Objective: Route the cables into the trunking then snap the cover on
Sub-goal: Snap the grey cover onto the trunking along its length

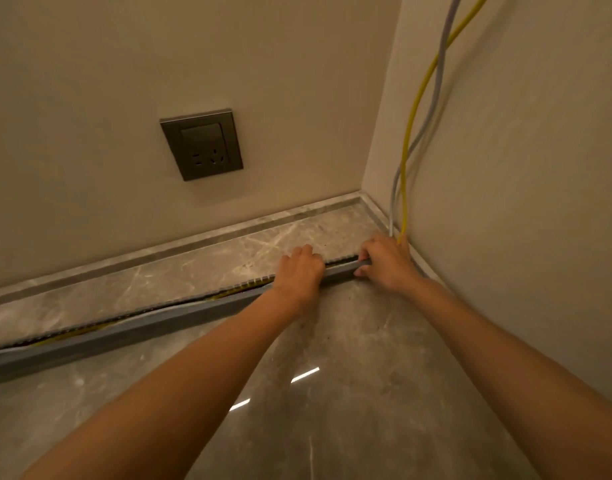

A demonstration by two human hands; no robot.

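A long grey slotted trunking (131,332) lies on the marble floor, running from the left edge toward the right corner. A yellow cable (410,133) and a grey cable (436,98) hang down the right wall and enter the trunking's right end; yellow cable shows inside the channel (72,336). A grey cover strip (342,268) lies along the trunking's top. My left hand (299,271) grips the trunking and cover with fingers curled over the far side. My right hand (384,263) pinches the right end of the cover, thumb in front.
A dark wall socket (202,145) sits on the back wall above the marble skirting (179,249). The two walls meet in a corner at the right, close to my right hand. Glossy marble floor (332,393) spreads in front of the trunking.
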